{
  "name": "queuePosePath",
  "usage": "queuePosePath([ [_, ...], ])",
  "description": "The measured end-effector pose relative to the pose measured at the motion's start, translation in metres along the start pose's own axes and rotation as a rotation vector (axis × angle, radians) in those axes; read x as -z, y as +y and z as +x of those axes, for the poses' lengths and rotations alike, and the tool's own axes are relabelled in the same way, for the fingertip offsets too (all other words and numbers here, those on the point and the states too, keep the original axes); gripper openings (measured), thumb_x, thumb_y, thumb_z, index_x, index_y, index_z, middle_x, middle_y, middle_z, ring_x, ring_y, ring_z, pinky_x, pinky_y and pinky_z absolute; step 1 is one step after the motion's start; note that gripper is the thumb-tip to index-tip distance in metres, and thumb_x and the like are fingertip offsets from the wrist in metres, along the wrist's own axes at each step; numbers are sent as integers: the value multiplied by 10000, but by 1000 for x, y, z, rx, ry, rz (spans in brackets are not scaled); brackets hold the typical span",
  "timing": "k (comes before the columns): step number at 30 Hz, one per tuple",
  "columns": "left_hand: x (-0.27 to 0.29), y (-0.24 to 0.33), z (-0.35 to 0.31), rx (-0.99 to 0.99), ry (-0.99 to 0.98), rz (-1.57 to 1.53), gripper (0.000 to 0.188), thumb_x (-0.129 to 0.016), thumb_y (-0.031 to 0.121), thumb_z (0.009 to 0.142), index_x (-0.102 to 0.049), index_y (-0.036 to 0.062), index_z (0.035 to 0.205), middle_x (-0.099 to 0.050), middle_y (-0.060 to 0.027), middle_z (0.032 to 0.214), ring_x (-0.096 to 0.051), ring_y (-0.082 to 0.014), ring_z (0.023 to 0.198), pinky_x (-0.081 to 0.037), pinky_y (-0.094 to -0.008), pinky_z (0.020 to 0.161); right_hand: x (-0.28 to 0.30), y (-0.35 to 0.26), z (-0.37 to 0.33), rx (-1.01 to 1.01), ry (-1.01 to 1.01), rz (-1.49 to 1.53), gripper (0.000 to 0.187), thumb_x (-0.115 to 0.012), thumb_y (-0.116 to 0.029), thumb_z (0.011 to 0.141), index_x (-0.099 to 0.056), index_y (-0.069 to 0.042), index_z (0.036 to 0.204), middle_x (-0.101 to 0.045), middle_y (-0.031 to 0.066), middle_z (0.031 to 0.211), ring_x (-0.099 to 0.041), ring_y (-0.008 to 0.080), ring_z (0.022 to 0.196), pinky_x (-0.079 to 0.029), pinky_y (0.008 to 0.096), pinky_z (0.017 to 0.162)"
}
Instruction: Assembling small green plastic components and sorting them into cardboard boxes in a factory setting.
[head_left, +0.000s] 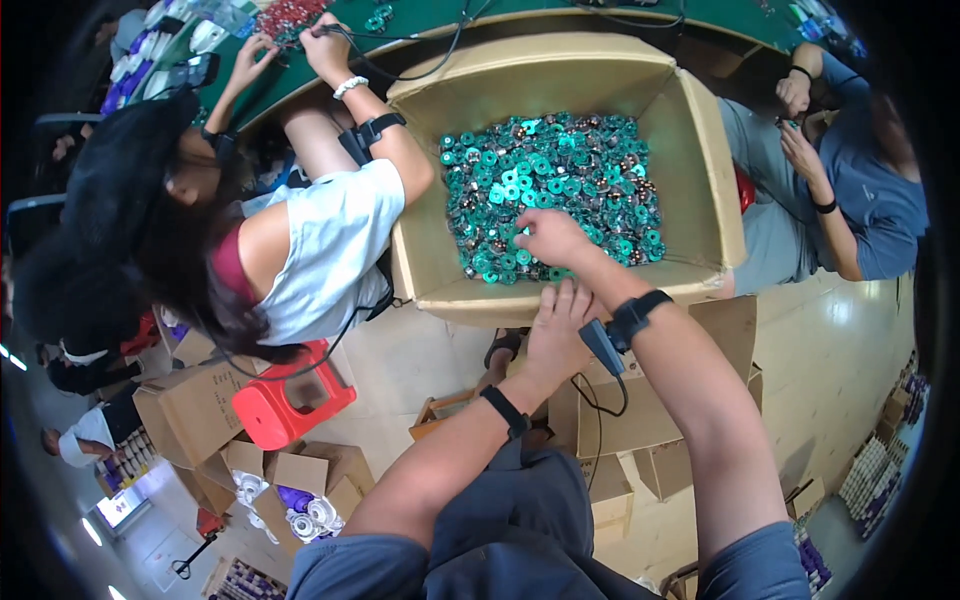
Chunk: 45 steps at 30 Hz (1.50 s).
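Note:
A large cardboard box stands before me, its floor covered with many small green ring-shaped parts mixed with dark and coppery pieces. My right hand reaches over the near wall into the box, just above the parts. Its fingers are curled together in a pinch; whatever lies between them is too small to make out. My left hand rests on the near rim, its fingers stretched out and lying over the cardboard edge. Both my wrists wear black bands, and a small grey device with a cable hangs by the right one.
On the left a person in a light top works at a green table with red pieces. Another person sits right of the box. A red stool, open cartons with white and purple spools, and more cardboard stand around me.

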<state>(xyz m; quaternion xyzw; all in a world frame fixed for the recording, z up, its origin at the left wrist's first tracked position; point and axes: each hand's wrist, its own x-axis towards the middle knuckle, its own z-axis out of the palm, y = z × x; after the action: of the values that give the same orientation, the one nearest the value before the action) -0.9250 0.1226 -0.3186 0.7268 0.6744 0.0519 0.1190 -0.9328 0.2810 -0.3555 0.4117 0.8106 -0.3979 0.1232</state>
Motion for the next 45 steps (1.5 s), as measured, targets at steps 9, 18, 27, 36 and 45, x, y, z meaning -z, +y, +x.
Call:
queuePosePath([
  [9, 37, 28, -124, 126, 38, -107, 735, -573, 158, 748, -357, -35, 1423, -137, -295, 1541, -142, -413, 1447, -141, -485, 1174, -20, 33, -293, 36, 564, 525, 127, -614, -122, 914, -620, -8, 971, -595, 50, 789, -554, 126, 738, -472, 265, 701],
  [18, 16, 44, -522, 654, -435, -396, 295, -552, 186, 752, -659, 10, 964, -666, -250, 929, -652, -398, 882, -526, -489, 738, -124, 112, -424, 344, 555, 378, 69, -559, -98, 905, -578, -36, 883, -495, -1, 682, -474, 99, 627, -423, 266, 566],
  [27, -59, 98, -677, 711, -441, -547, 302, -536, 277, 753, -702, 25, 746, -679, -193, 748, -665, -362, 697, -534, -438, 639, -99, 61, -429, 575, 446, 278, 73, -559, -102, 899, -571, -36, 871, -492, 6, 679, -472, 107, 626, -420, 274, 566],
  [36, -63, 118, -666, 851, -352, -596, 338, -483, 285, 779, -684, 87, 591, -644, -127, 590, -650, -303, 613, -508, -427, 588, -94, 43, -433, 662, 387, 243, 78, -558, -106, 894, -563, -37, 860, -490, 13, 676, -470, 116, 625, -416, 281, 567],
  [45, -43, 170, -699, 1130, -280, -823, 368, -541, 385, 799, -710, 101, 636, -692, -79, 683, -657, -296, 687, -506, -421, 683, -114, 25, -415, 739, 272, 261, 84, -558, -111, 888, -556, -37, 848, -487, 19, 673, -468, 125, 624, -413, 289, 567],
])
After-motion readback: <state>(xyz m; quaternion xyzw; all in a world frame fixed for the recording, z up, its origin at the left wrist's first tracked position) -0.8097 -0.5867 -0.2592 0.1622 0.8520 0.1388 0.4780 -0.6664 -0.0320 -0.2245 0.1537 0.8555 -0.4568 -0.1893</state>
